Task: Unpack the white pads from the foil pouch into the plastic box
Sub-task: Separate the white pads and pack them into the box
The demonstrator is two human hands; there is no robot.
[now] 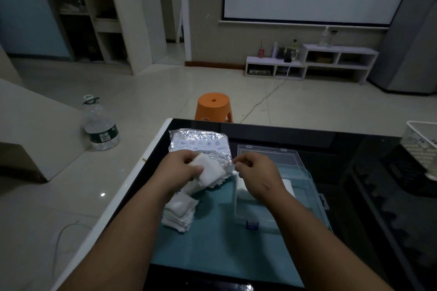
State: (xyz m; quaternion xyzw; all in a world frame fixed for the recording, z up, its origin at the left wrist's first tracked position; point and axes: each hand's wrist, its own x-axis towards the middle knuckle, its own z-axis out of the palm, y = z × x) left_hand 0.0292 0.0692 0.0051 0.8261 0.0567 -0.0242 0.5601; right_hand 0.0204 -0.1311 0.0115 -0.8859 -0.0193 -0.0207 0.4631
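A crinkled foil pouch (199, 140) lies on the black table, its open mouth facing me. My left hand (179, 169) grips a stack of white pads (210, 171) at that mouth. My right hand (256, 173) pinches the pouch's torn foil edge just right of the pads. A loose pile of white pads (179, 214) rests on the teal mat under my left wrist. The clear plastic box (305, 198) stands open to the right, lid tilted back, with a few white pads (243, 190) inside, partly hidden by my right hand.
A teal mat (212, 243) covers the table's near part. A white mesh basket (421, 146) sits at the table's far right edge. Beyond the table stand an orange stool (214, 106) and a large water bottle (100, 125) on the floor.
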